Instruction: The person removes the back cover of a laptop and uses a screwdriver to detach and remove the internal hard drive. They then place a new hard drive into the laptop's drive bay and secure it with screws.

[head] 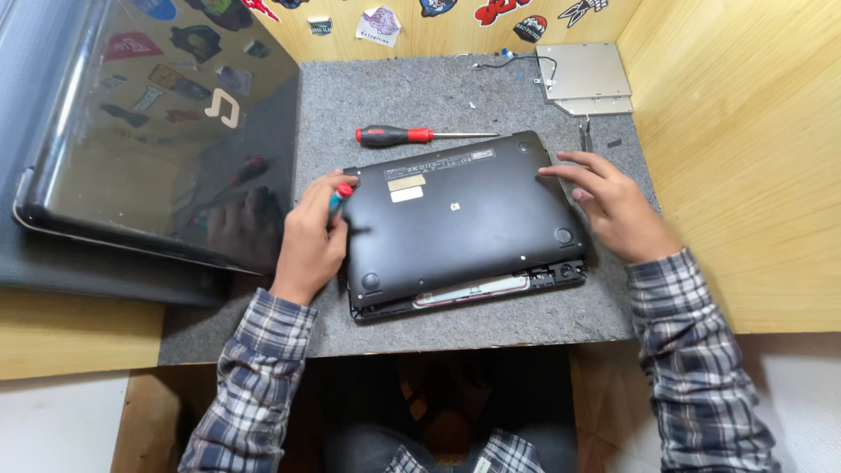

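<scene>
On grey felt mat [438, 96] between wooden walls lies a matte black laptop [464, 219], underside up. Left hand [308, 241] grips a small screwdriver [338, 200] at its edge; right hand [613, 206] rests open, fingers spread, on its corner.

Work nook boxed in by pale wooden walls [736, 175] at back and right. Back wall [455, 26] carries a row of colourful stickers [378, 24]. Surface [420, 92] covered with a grey felt-like mat, speckled, its front edge cut straight. Bare light wood shows to the left below the mat [61, 337] and white flooring or board at the lower corners [53, 420]. Dark opening under the surface [438, 385]. Light even and soft, with a glossy dark panel [166, 123] at left reflecting the stickers.
</scene>
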